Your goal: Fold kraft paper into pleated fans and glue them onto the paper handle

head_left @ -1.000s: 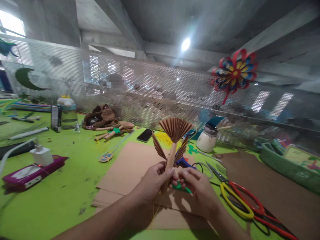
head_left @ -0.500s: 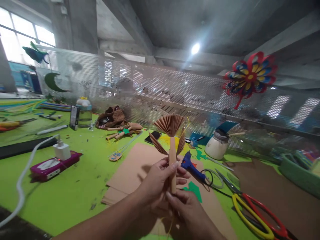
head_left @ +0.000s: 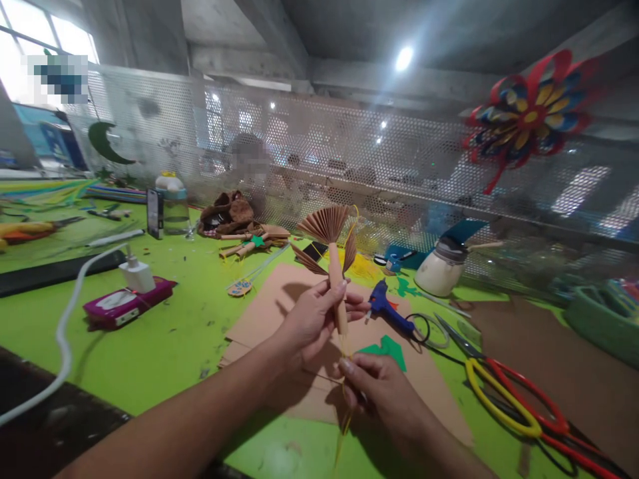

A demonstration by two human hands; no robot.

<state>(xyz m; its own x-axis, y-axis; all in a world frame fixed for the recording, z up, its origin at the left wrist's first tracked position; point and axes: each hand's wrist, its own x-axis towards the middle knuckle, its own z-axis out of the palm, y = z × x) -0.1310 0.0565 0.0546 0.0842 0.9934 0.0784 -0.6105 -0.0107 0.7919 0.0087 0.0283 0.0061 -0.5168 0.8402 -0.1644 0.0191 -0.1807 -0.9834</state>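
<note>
My left hand [head_left: 312, 322] grips the rolled stem of a brown paper figure [head_left: 329, 243] with a pleated fan on top and two pleated wings at its sides, held upright above brown cardboard sheets [head_left: 279, 313]. Just below, my right hand [head_left: 377, 389] pinches thin yellow strands [head_left: 344, 426] that hang from the bottom of the stem. A green paper cutout [head_left: 387, 347] lies on the cardboard beside my right hand.
On the green table [head_left: 164, 339]: a blue glue gun [head_left: 389, 311], yellow and red scissors [head_left: 504, 399], a white jar [head_left: 442, 269], a pink box with a white charger [head_left: 124, 299], a phone [head_left: 315, 251], a green basket [head_left: 604, 319]. A perforated screen [head_left: 349, 173] carries a paper flower [head_left: 532, 116].
The figure has moved slightly up and left with my left hand. My right hand has slid down off the stem and now pinches the yellow strands beneath it. The view has shifted.
</note>
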